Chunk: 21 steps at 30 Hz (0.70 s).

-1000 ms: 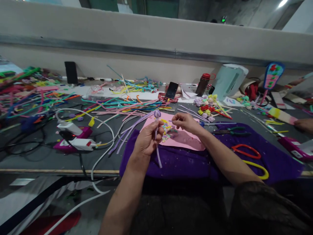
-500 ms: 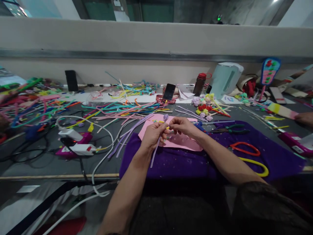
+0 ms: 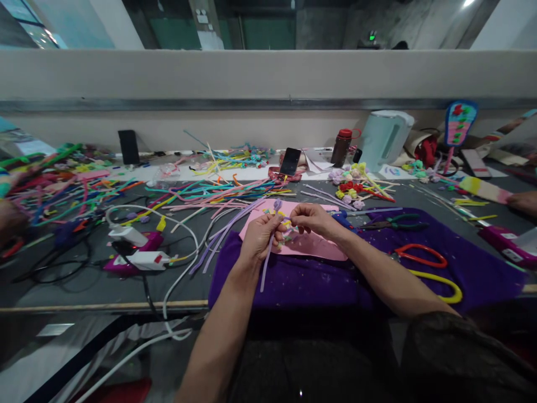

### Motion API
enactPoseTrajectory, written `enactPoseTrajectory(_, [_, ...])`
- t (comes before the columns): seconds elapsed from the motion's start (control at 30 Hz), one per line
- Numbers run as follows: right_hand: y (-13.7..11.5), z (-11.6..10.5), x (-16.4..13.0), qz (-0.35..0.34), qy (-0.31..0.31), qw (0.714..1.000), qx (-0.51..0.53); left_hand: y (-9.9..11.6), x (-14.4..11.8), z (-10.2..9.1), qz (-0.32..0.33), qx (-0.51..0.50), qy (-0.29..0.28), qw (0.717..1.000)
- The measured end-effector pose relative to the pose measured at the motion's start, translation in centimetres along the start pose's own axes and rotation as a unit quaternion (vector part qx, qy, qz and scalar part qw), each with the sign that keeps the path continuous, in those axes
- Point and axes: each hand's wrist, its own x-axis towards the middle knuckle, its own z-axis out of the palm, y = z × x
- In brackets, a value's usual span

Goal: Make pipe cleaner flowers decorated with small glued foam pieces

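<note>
My left hand (image 3: 260, 238) grips a lilac pipe-cleaner stem (image 3: 265, 263) whose top is coiled into a small flower head (image 3: 277, 205). Its tail hangs down past my wrist. My right hand (image 3: 314, 217) pinches the same stem just below the coil, fingertips touching those of the left. Both hands hover over a pink sheet (image 3: 312, 243) that lies on a purple cloth (image 3: 302, 280). Small coloured bits lie on the sheet under my fingers.
Loose pipe cleaners (image 3: 210, 190) cover the grey table. Glue guns (image 3: 138, 254) and white cables lie at left. Pliers (image 3: 394, 224), red and yellow loops (image 3: 423, 257), finished flowers (image 3: 356, 187), a phone (image 3: 291, 161), a bottle (image 3: 341, 147) and a kettle (image 3: 386, 137) are right; another person's hand (image 3: 522, 201) far right.
My hands have come together: the right hand closed in onto the stem near the coil. The left hand lifted and tilted the stem slightly. The camera tipped a little upward.
</note>
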Motion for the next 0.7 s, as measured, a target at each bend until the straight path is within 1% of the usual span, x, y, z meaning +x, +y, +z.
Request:
enactPoseTrajectory(0.17, [-0.27,0.24,-0.02,0.000,-0.005,1.000,-0.004,-0.11,-0.15,0.07,-0.006,0.012,-0.019,1.000])
enactPoseTrajectory(0.3, [-0.45,0.28,-0.16,0.014,-0.002,1.000,0.007,-0.29,-0.09,0.00,-0.006,0.022,-0.020,1.000])
enactPoseTrajectory(0.43, [-0.36,0.11,-0.26,0.035,-0.028,0.994,0.097,-0.47,0.03,-0.13,-0.019,0.020,-0.044,0.999])
enactPoseTrajectory(0.57, [-0.26,0.06,-0.25,0.067,-0.063,0.974,0.206,-0.28,-0.10,-0.03,-0.027,0.011,-0.086,0.996])
enactPoseTrajectory(0.7, [-0.27,0.14,-0.15,0.066,-0.092,0.956,0.269,0.14,-0.41,0.30,-0.029,-0.008,-0.098,0.995])
